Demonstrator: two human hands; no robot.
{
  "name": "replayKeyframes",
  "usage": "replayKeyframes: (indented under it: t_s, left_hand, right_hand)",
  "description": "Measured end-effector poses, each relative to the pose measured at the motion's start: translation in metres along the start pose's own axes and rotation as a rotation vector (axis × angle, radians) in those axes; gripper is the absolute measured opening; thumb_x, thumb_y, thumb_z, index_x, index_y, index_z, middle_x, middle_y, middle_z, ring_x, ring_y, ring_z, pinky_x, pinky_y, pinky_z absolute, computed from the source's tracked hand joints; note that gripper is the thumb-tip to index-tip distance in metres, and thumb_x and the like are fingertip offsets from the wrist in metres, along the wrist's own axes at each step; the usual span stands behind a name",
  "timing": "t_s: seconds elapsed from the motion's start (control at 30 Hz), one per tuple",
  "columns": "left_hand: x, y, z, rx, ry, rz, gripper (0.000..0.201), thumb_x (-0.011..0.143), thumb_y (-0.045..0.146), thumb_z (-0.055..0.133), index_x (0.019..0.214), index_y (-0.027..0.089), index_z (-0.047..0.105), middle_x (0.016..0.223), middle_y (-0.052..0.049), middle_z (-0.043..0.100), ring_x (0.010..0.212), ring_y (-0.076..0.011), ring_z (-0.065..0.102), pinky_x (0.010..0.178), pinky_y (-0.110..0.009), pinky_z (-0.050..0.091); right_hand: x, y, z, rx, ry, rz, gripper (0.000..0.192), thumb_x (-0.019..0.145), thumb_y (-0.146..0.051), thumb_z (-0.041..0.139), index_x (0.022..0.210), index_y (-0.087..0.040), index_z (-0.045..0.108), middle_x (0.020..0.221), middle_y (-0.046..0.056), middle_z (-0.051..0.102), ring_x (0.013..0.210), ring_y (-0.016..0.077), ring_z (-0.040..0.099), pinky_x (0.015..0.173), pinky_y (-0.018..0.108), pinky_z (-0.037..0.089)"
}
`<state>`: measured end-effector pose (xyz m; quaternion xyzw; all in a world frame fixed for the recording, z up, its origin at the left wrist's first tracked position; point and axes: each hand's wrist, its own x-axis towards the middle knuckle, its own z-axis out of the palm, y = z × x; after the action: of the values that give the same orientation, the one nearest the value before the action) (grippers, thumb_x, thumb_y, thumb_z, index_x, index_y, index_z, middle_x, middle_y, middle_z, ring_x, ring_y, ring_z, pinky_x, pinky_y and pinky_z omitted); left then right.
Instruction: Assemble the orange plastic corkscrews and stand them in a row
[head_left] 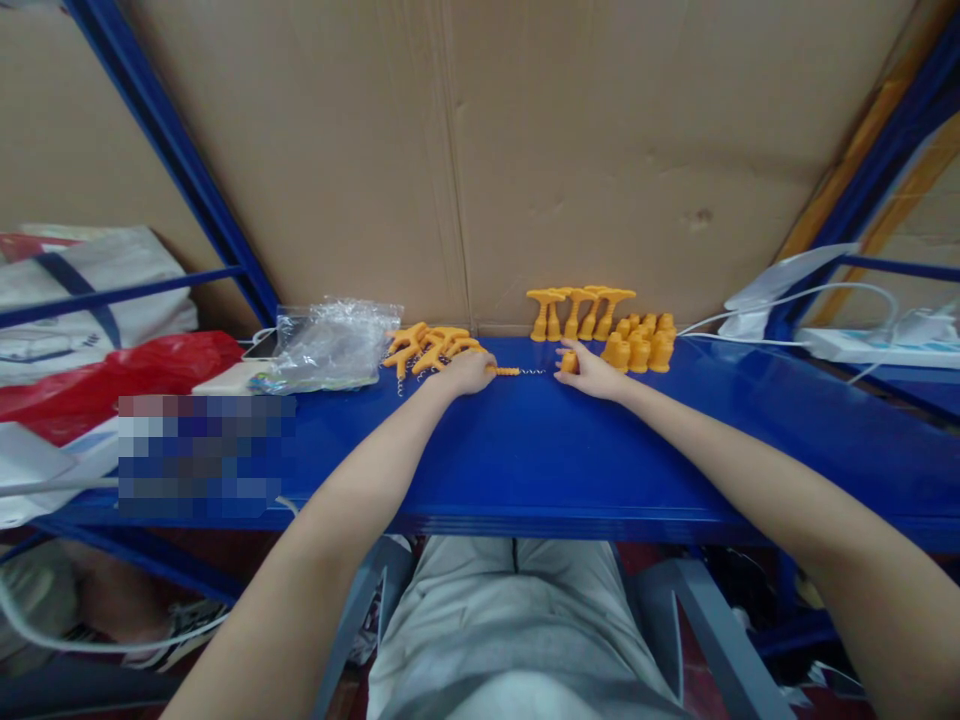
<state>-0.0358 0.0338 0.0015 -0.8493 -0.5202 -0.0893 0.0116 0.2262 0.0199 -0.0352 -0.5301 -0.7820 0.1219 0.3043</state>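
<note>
The left fingers [482,366] pinched a corkscrew [510,371], its handle hidden. The right fingers [576,347] pinched a partly covered cap [570,362].

No text is legible; the pale bag [154,265] bears only blurred print.

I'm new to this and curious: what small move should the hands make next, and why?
Probably slide the yellow cap in the right hand over the bare spiral: the left hand holds the corkscrew pointing toward the cap, with a gap between.
</note>
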Motion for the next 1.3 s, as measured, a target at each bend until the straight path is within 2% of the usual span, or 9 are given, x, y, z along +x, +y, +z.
replayKeyframes:
  t_s: [0.07,0.17,0.27,0.37,0.53,0.7,0.93,1.03,1.3]
  left_hand:
    - [0.0,0.0,-0.001,0.0,-0.033,0.016,0.03,0.095,0.024,0.049,0.11,0.02,0.074,0.117,-0.01,0.076,0.108,-0.0261,0.07,0.096,-0.034,0.053]
    - [-0.001,0.002,0.0,0.023,-0.006,-0.002,0.028,0.096,0.025,0.049,0.116,0.018,0.069,0.119,-0.011,0.076,0.109,-0.0264,0.071,0.093,-0.034,0.054]
    - [-0.001,0.005,0.003,-0.003,0.017,-0.022,0.031,0.098,0.025,0.047,0.125,0.018,0.061,0.108,-0.011,0.078,0.102,-0.0255,0.073,0.089,-0.035,0.055]
    - [-0.001,0.007,0.005,-0.029,0.027,0.011,0.03,0.099,0.025,0.047,0.126,0.019,0.058,0.1,-0.009,0.079,0.097,-0.0245,0.074,0.086,-0.034,0.056]
    - [0.0,0.007,0.007,-0.015,0.063,0.046,0.026,0.097,0.025,0.05,0.121,0.021,0.06,0.103,-0.008,0.078,0.101,-0.0249,0.074,0.086,-0.034,0.056]
    - [-0.001,0.008,0.007,-0.03,0.079,0.048,0.025,0.098,0.027,0.05,0.12,0.021,0.059,0.1,-0.008,0.078,0.1,-0.0252,0.074,0.088,-0.035,0.056]
    - [-0.001,0.007,0.007,-0.057,0.087,0.044,0.025,0.098,0.028,0.05,0.12,0.021,0.059,0.099,-0.008,0.078,0.099,-0.0257,0.074,0.087,-0.036,0.056]
    - [-0.003,0.009,0.006,-0.062,0.095,0.057,0.026,0.098,0.027,0.049,0.122,0.019,0.058,0.101,-0.01,0.077,0.099,-0.0268,0.073,0.088,-0.038,0.055]
    - [-0.012,0.029,0.0,-0.061,0.312,0.16,0.024,0.096,0.03,0.053,0.118,0.022,0.06,0.111,-0.008,0.073,0.102,-0.0244,0.07,0.089,-0.035,0.054]
  right_hand:
    - [-0.001,-0.005,0.002,0.023,-0.016,0.057,0.062,0.093,-0.015,0.061,0.15,-0.01,0.04,0.142,0.021,0.064,0.125,0.0219,0.067,0.104,0.036,0.054]
    - [-0.007,-0.02,-0.003,-0.174,0.0,0.118,0.058,0.094,-0.015,0.06,0.149,-0.01,0.043,0.135,0.02,0.069,0.123,0.0256,0.069,0.104,0.038,0.053]
    - [-0.014,-0.031,-0.011,-0.478,0.031,0.094,0.056,0.096,-0.015,0.055,0.151,-0.012,0.045,0.137,0.021,0.068,0.124,0.0314,0.067,0.102,0.042,0.054]
    - [-0.017,-0.033,-0.017,-0.61,0.046,0.027,0.051,0.096,-0.015,0.051,0.147,-0.01,0.05,0.138,0.022,0.066,0.127,0.0329,0.064,0.102,0.043,0.053]
    - [-0.013,-0.031,-0.023,-0.635,0.048,-0.082,0.039,0.098,-0.02,0.05,0.134,-0.011,0.063,0.129,0.019,0.071,0.121,0.0314,0.065,0.102,0.04,0.05]
    - [-0.014,-0.038,-0.028,-0.681,0.036,-0.119,0.045,0.1,-0.024,0.047,0.142,-0.012,0.062,0.132,0.018,0.07,0.121,0.0318,0.066,0.1,0.041,0.049]
    - [-0.017,-0.04,-0.028,-0.764,0.051,0.009,0.047,0.099,-0.022,0.045,0.141,-0.016,0.063,0.127,0.017,0.073,0.115,0.0314,0.068,0.09,0.039,0.046]
    - [-0.018,-0.042,-0.029,-0.751,0.054,-0.003,0.05,0.099,-0.019,0.041,0.144,-0.017,0.061,0.129,0.017,0.072,0.115,0.0313,0.067,0.09,0.04,0.043]
    - [-0.019,-0.044,-0.03,-0.633,0.079,-0.23,0.051,0.099,-0.021,0.045,0.149,-0.016,0.058,0.114,0.017,0.073,0.11,0.0303,0.066,0.084,0.037,0.038]
